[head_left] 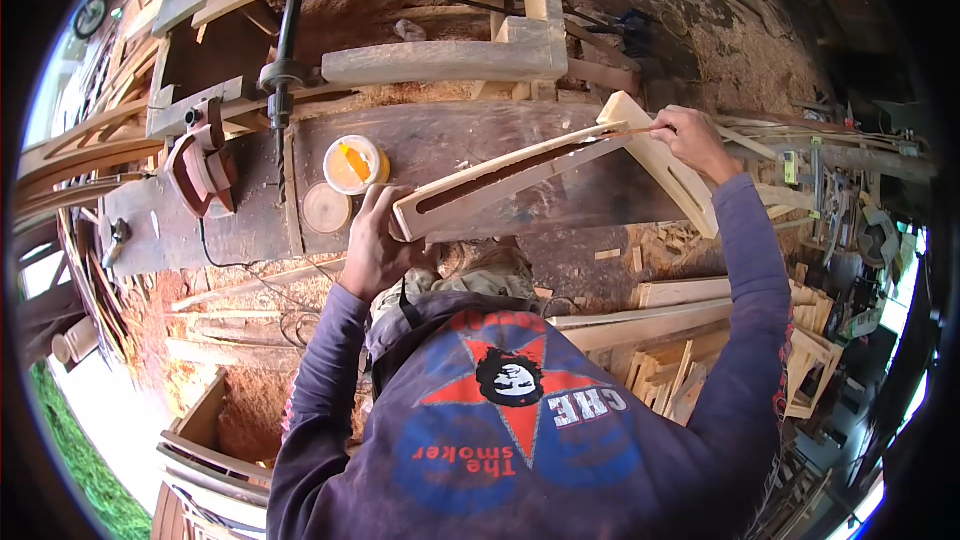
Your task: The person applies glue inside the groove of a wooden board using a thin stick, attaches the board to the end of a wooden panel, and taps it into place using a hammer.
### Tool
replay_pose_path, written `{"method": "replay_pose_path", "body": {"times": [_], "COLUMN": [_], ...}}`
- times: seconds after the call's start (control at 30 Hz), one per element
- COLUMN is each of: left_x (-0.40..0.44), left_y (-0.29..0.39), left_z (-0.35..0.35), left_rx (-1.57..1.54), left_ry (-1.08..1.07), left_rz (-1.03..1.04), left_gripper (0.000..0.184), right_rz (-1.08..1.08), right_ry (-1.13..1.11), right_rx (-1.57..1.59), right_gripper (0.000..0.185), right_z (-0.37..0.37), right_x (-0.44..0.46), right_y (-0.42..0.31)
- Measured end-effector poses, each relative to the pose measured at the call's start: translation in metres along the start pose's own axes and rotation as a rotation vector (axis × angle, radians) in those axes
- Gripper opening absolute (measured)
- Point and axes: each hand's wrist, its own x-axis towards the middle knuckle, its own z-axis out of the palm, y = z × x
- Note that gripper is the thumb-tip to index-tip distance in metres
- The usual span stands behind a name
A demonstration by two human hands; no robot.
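My left hand (378, 248) is wrapped round the near left end of a slotted wooden piece (520, 190), a pale board with a long dark groove. This piece slants up to the right and meets a second slotted board (672, 172) at an angle. At that joint my right hand (692, 140) is closed in a pinch, with what looks like a thin stick at the fingertips. Beside my left hand stands an open white tub (355, 162) with something yellow-orange in it. Its round lid (326, 208) seems to lie next to it.
A reddish power tool (203, 165) with a cord rests on the dark workbench (440, 132) at left. Behind it are a drill-like spindle (286, 60) and a heavy timber frame (440, 62). Wood offcuts (680, 235) and sawdust cover the floor; stacked wooden frames (815, 360) stand at right.
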Motion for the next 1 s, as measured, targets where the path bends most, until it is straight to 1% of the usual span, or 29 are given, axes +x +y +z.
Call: {"method": "replay_pose_path", "body": {"times": [0.1, 0.17, 0.23, 0.3, 0.37, 0.43, 0.53, 0.63, 0.67, 0.7, 0.77, 0.9, 0.97, 1.0], "left_x": [0.003, 0.006, 0.008, 0.010, 0.012, 0.015, 0.020, 0.022, 0.023, 0.023, 0.021, 0.016, 0.013, 0.014], "left_y": [-0.007, -0.008, -0.007, -0.006, -0.004, 0.005, 0.008, 0.011, 0.011, 0.012, 0.013, 0.010, 0.006, 0.002], "left_z": [-0.001, -0.003, -0.004, -0.005, -0.006, -0.009, -0.011, -0.015, -0.015, -0.015, -0.014, -0.013, -0.013, -0.012], "left_rx": [-0.030, 0.027, 0.030, 0.035, 0.035, 0.050, 0.076, 0.091, 0.106, 0.121, 0.119, 0.108, 0.064, 0.098], "left_ry": [-0.004, -0.010, -0.021, -0.033, -0.011, -0.013, -0.014, -0.020, -0.029, -0.039, -0.030, -0.007, -0.026, -0.041], "left_rz": [0.032, 0.074, 0.063, 0.050, 0.098, 0.076, 0.057, 0.066, 0.065, 0.063, 0.068, 0.103, 0.115, 0.129], "left_gripper": [0.048, 0.058, 0.057, 0.057, 0.055, 0.054, 0.054, 0.055, 0.055, 0.054, 0.053, 0.051, 0.056, 0.059], "right_rz": [-0.027, -0.066, -0.104, -0.231, -0.268, -0.308, -0.462, -0.453, -0.487, -0.490, -0.484, -0.453, -0.399, -0.400], "right_ry": [0.004, 0.012, 0.019, 0.103, 0.113, 0.122, 0.150, 0.120, 0.116, 0.117, 0.170, 0.237, 0.366, 0.392], "right_rx": [-0.013, -0.008, -0.002, 0.028, 0.032, 0.037, 0.051, 0.089, 0.130, 0.127, 0.195, 0.214, 0.161, 0.115], "right_gripper": [0.015, 0.015, 0.015, 0.012, 0.009, 0.007, 0.009, 0.008, 0.012, 0.012, 0.011, 0.008, 0.006, 0.006], "right_z": [-0.010, -0.013, -0.016, -0.021, -0.028, -0.029, -0.027, -0.024, -0.019, -0.012, 0.005, 0.029, 0.033, 0.030], "right_x": [-0.001, 0.000, 0.000, -0.001, -0.004, -0.006, -0.010, -0.014, -0.014, -0.012, -0.005, 0.003, -0.001, -0.006], "right_y": [-0.024, -0.037, -0.053, -0.074, -0.103, -0.127, -0.155, -0.181, -0.185, -0.185, -0.181, -0.161, -0.151, -0.148]}}
